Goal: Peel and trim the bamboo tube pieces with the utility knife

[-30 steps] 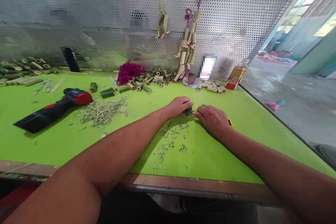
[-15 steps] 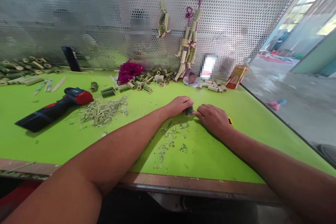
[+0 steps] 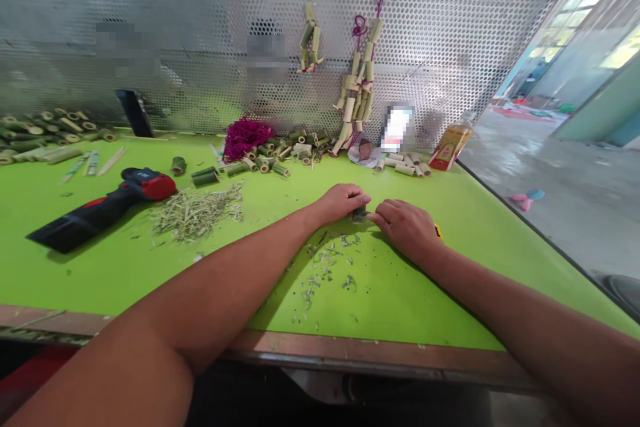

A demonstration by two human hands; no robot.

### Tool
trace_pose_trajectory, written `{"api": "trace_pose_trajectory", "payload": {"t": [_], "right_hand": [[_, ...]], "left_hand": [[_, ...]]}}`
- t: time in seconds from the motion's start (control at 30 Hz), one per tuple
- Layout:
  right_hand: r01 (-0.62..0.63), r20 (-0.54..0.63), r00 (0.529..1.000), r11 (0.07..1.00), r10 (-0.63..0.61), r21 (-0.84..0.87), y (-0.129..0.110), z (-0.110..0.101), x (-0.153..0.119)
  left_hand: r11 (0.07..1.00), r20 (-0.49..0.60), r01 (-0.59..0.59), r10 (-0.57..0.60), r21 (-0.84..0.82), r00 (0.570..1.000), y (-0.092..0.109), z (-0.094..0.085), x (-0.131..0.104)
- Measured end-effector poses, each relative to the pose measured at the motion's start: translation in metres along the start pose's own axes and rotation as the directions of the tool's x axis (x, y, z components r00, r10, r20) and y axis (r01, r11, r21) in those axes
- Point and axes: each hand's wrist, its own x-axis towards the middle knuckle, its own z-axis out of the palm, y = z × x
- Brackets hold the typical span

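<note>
My left hand (image 3: 344,202) is closed around a short dark-green bamboo piece (image 3: 359,215), held just above the table. Close by on the right, my right hand (image 3: 406,223) is closed on a knife (image 3: 439,231). Only its yellow and black handle end shows behind the palm, and the blade at the bamboo is too small to make out. The right thumb points at the bamboo piece. Beneath both hands lie scattered green and pale shavings (image 3: 327,267) on the lime-green tabletop (image 3: 400,300).
Left are a black-and-red power tool (image 3: 110,207) and a heap of bamboo shavings (image 3: 197,212). Behind are purple string (image 3: 246,139), cut bamboo tubes (image 3: 305,147), a phone (image 3: 397,128) and a bottle (image 3: 453,143). Strung bamboo figures (image 3: 357,80) hang on the perforated metal panel (image 3: 210,0).
Both hands stay in nearly the same place. The left thumb and the bamboo piece have shifted very slightly. The shavings look the same.
</note>
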Motion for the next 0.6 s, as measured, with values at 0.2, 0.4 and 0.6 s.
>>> {"api": "trace_pose_trajectory", "payload": {"t": [0.2,0.4,0.6], "right_hand": [[-0.017,-0.004,1.0,0.999,0.017,-0.031,0.0008,0.0022,0.0038],[0.037,0.067,0.997,0.999,-0.035,-0.037,0.0003,0.0012,0.003],[0.161,0.113,0.981,0.987,-0.159,-0.01,-0.0028,0.0004,-0.002]], "left_hand": [[0.998,-0.02,-0.007,0.008,0.062,1.0,0.0007,0.0002,0.0005],[0.999,-0.001,-0.035,0.035,0.019,0.999,0.002,-0.0001,-0.0008],[0.997,-0.022,0.037,-0.038,-0.074,0.999,0.0001,0.0003,-0.0005]]}}
